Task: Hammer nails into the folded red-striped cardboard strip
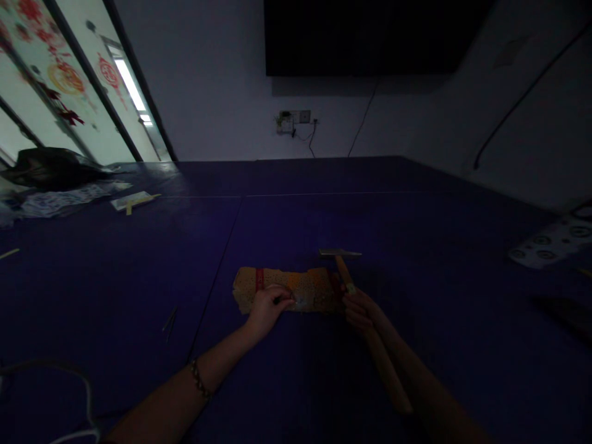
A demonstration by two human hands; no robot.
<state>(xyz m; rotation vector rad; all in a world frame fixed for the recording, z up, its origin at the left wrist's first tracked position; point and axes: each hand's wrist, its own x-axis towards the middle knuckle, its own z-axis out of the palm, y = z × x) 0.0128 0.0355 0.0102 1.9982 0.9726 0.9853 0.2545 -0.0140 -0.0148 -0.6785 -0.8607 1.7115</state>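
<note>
A hammer (387,377) with a wooden handle and a slim metal head is gripped by my right hand (358,310), partway along the handle. Its head is raised beyond the hand, near the right end of a tan, pitted board (245,288) marked with red and orange bands. My left hand (268,307) rests on the middle of this board. Its thumb and forefinger are pinched together; whatever they hold is too small and dark to make out. Two thin nail-like pieces (170,322) lie on the dark blue table to the left.
A white cable (87,394) curves at the lower left. Black and patterned bags (50,168) lie at the far left, near a white and yellow item (134,201). A patterned packet (541,246) and a dark flat object (562,314) are at right. Behind is a wall socket (304,116).
</note>
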